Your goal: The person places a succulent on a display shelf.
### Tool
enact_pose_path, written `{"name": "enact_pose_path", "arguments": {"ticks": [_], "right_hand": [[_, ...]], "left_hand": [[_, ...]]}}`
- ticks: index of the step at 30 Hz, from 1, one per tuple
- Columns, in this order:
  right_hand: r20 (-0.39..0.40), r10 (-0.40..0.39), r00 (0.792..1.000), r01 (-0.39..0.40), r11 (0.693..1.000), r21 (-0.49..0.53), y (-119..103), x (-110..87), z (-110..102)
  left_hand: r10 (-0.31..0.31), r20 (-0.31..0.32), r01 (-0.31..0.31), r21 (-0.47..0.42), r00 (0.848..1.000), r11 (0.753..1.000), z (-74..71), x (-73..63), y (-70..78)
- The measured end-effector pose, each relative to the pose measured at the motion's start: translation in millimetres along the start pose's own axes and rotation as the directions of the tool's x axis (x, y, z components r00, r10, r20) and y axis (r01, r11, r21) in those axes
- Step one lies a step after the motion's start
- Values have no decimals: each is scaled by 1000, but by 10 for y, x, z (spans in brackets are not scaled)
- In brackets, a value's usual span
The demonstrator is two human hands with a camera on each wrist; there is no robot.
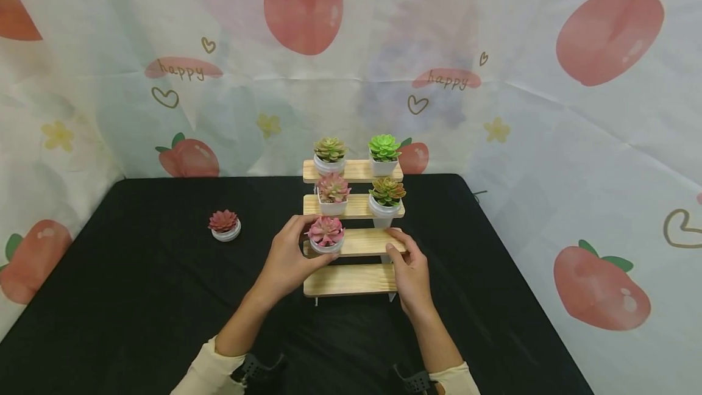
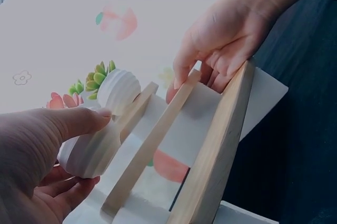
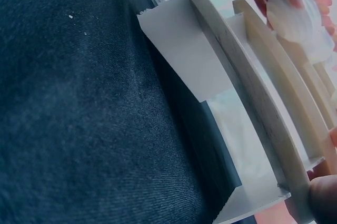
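Observation:
My left hand [image 1: 287,256] holds a pink succulent in a round white pot [image 1: 327,233], thumb and fingers on either side of the ribbed pot [image 2: 89,153]. The pot is at the left end of the third board down on a stepped wooden plant stand [image 1: 351,282], overlapping that board in the head view. My right hand [image 1: 411,270] grips the same board's right end, fingers over the top and thumb at the front edge. In the right wrist view only a bit of the right hand [image 3: 324,195] shows at the lower right.
A green succulent [image 1: 384,151] and an olive one [image 1: 330,152] stand on the top board. Below them sit a pale pink succulent [image 1: 333,192] and a red-green one [image 1: 387,195]. Another dark pink succulent [image 1: 223,224] stands on the black tabletop [image 1: 137,297] at left. A printed curtain [image 1: 351,102] hangs behind.

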State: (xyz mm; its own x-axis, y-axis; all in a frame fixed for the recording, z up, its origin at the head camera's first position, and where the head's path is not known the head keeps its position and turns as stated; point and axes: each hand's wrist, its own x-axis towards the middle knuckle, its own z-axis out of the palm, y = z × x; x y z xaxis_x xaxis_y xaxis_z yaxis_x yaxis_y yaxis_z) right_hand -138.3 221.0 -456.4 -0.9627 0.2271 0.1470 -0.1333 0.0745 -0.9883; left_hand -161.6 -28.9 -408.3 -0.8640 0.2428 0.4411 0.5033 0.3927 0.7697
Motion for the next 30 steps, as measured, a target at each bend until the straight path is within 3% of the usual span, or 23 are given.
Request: {"name": "enact_pose_path", "arguments": {"ticks": [30], "right_hand": [[-2, 0, 1000, 0, 1000, -3, 1, 11, -1]], "left_hand": [[-50, 13, 49, 27, 999, 998, 134, 40, 5]]}}
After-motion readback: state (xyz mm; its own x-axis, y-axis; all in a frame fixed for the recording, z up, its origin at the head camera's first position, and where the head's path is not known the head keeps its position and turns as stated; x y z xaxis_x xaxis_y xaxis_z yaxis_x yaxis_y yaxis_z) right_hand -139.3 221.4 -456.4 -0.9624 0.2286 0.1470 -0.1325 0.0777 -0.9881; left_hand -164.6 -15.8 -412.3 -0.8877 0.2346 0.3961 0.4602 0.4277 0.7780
